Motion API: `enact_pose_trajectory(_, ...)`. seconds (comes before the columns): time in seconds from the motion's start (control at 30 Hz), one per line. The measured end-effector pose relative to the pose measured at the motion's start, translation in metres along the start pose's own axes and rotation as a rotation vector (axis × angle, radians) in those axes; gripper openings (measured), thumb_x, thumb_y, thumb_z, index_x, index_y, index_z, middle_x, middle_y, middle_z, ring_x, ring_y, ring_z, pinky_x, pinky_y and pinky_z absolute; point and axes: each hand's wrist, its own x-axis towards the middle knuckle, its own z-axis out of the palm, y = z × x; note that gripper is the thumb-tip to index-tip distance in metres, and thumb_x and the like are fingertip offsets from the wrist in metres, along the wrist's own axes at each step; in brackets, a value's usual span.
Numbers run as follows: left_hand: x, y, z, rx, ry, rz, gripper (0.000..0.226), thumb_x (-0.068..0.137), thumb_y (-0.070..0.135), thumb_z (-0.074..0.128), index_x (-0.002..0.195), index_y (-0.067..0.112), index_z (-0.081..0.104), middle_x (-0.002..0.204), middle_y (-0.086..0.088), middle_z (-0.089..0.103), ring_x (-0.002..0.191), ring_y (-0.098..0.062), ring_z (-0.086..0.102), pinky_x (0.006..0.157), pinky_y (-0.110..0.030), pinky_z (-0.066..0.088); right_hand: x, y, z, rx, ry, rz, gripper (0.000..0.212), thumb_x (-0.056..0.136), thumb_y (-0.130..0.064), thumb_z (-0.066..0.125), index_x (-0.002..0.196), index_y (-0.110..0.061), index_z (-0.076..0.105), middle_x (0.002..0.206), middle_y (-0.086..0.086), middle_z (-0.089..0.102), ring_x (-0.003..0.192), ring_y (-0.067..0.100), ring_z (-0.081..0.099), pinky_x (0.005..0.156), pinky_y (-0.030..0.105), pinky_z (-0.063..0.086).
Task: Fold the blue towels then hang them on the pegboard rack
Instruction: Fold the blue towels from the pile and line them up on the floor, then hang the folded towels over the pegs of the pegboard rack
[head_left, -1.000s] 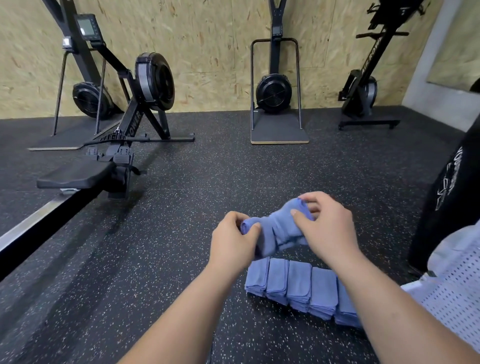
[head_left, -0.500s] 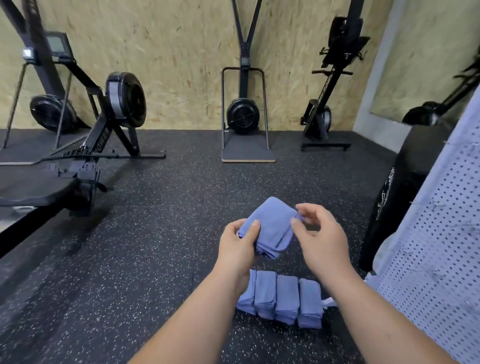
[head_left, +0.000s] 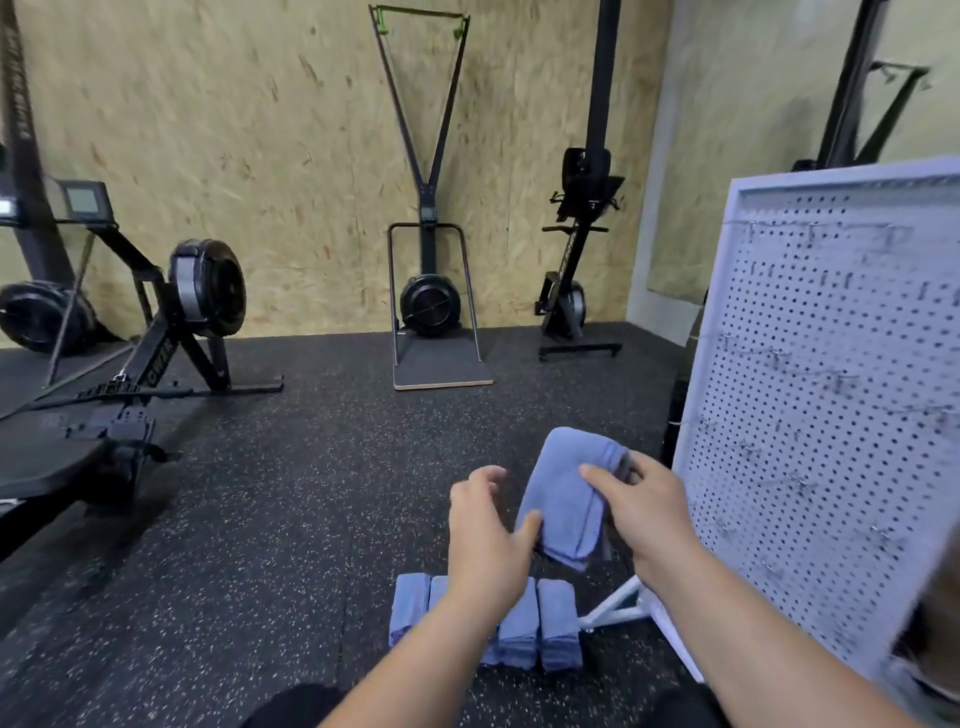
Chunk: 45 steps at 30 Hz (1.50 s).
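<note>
A folded blue towel (head_left: 566, 499) hangs in the air in front of me. My right hand (head_left: 644, 512) grips its upper right side, fingers curled over the fold. My left hand (head_left: 485, 525) is just left of it, fingers spread and relaxed, thumb touching the towel's lower left edge. Below my arms, a row of several folded blue towels (head_left: 556, 631) lies on the floor, partly hidden by my left forearm. The white pegboard rack (head_left: 810, 415) stands at the right, with small metal hooks on it and no towel on the part I see.
Black speckled rubber floor (head_left: 291, 519) all around. A rowing machine (head_left: 156, 364) stands at the left, a ski trainer (head_left: 431, 306) and an exercise bike (head_left: 571, 291) stand against the wooden back wall. The rack's white foot (head_left: 618, 608) reaches towards the towel row.
My view has swung right, bringing the pegboard fully into sight. The towel has moved right and up in my right hand. My left hand has let go and opened.
</note>
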Motion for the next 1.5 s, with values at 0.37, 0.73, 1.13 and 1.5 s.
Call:
enact_pose_trajectory(0.37,-0.019,0.065,0.033,-0.358,-0.297,-0.064,0.035,0.107,0.045,0.057,0.141,0.037,0.059,0.128,0.016,0.072,0.117,-0.002,0.068,0.102,-0.037,0.057,-0.020,-0.019,-0.048,0.061,-0.240,-0.141,0.032,0.102,-0.018,0.069,0.133,-0.028,0.068,0.125,-0.013,0.073,0.107,-0.008,0.068,0.095,0.019,0.052)
enact_pose_trajectory(0.73,0.071,0.091,0.117,-0.227,-0.220,0.132,0.052,0.095,0.008,0.064,0.134,0.042,0.059,0.122,0.020,0.071,0.113,-0.001,0.068,0.097,-0.035,0.059,0.073,-0.028,-0.069,-0.156,0.087,-0.240,0.029,0.092,-0.028,0.079,0.114,-0.042,0.067,0.107,-0.025,0.073,0.098,-0.010,0.067,0.091,0.028,0.058)
enact_pose_trajectory(1.13,0.160,0.128,0.166,-0.377,-0.180,0.206,0.051,0.093,0.019,0.072,0.131,0.049,0.057,0.127,0.026,0.060,0.114,0.001,0.063,0.095,-0.033,0.057,0.148,-0.080,-0.068,-0.220,0.420,-0.277,0.013,0.098,-0.037,0.070,0.110,-0.036,0.075,0.093,-0.022,0.074,0.086,-0.011,0.064,0.076,0.024,0.055)
enact_pose_trajectory(1.5,0.221,0.138,0.152,-0.360,-0.150,0.323,0.032,0.105,0.026,0.052,0.128,0.046,0.062,0.117,0.024,0.067,0.108,-0.003,0.064,0.091,-0.041,0.057,0.174,-0.122,-0.058,-0.336,0.542,-0.405,0.017,0.100,-0.039,0.068,0.115,-0.036,0.075,0.102,-0.019,0.072,0.087,-0.004,0.063,0.082,0.033,0.055)
